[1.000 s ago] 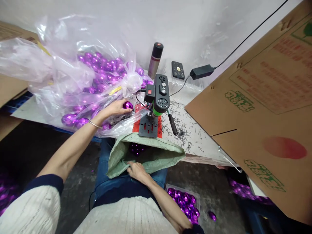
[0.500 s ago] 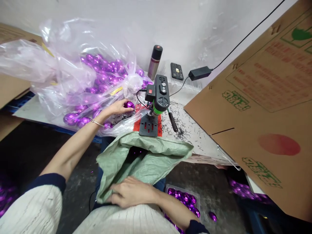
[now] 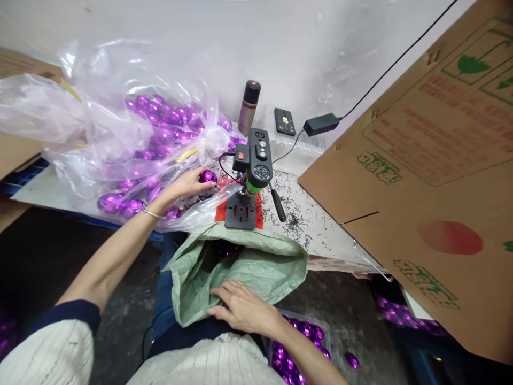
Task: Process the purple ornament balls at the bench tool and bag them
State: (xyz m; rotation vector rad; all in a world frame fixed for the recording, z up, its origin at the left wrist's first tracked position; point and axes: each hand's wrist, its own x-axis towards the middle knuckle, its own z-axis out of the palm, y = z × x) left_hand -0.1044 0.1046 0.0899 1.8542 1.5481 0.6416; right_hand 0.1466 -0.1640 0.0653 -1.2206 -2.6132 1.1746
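My left hand (image 3: 191,183) has its fingers round a shiny purple ball (image 3: 208,177), just left of a black device on a stand (image 3: 259,160). The near edge of a green woven sack (image 3: 276,267) lies between the thumb and fingers of my right hand (image 3: 234,305). The sack's mouth gapes at the table's front edge, with a few purple glints in its dark inside. Beyond my left hand, a clear plastic bag (image 3: 108,128) holds several purple balls. Red material (image 3: 220,210) shows under the device's slotted black base plate (image 3: 240,210).
Behind the device are a spray can (image 3: 247,107), a phone (image 3: 284,122) and a black power adapter (image 3: 321,124). Small dark pins litter the table (image 3: 324,238). A large cardboard box (image 3: 401,214) leans in at right. On the floor stands a tray of purple balls (image 3: 280,358).
My right hand has moved right and slightly up along the sack's near edge, and the sack's mouth has changed shape. My left hand stays round the ball. The view has shifted slightly.
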